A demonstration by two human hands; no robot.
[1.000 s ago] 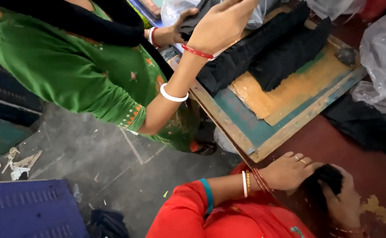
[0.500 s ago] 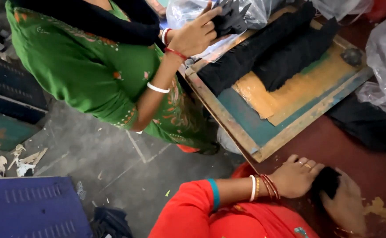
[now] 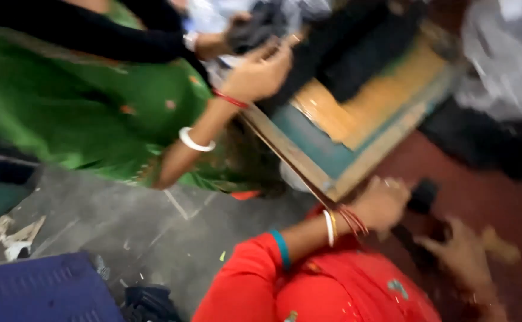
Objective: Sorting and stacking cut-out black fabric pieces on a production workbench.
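The picture is blurred by motion. My left hand (image 3: 381,206), with bangles on the wrist and a red sleeve, curls over a black piece of cloth (image 3: 423,195) on a dark red surface (image 3: 487,197). My right hand (image 3: 462,255) grips the lower end of the same dark piece with its fingers spread toward the left. Above them lies a wooden frame (image 3: 308,170) with a teal screen and an orange-yellow patch, and black cloth (image 3: 344,45) rests on it. A co-worker in green has one hand (image 3: 261,74) at the frame's upper edge and another hand (image 3: 213,42) on a dark bundle (image 3: 255,27).
A blue plastic crate (image 3: 34,292) sits at the bottom left on the grey floor (image 3: 124,226), with paper scraps (image 3: 10,238) beside it. Pale plastic bags (image 3: 502,59) lie at the upper right, above a dark heap (image 3: 487,143).
The view has swung and blurred. The co-worker's raised hand came down to the frame's upper edge. My two hands stayed on the black cloth and drew slightly apart.
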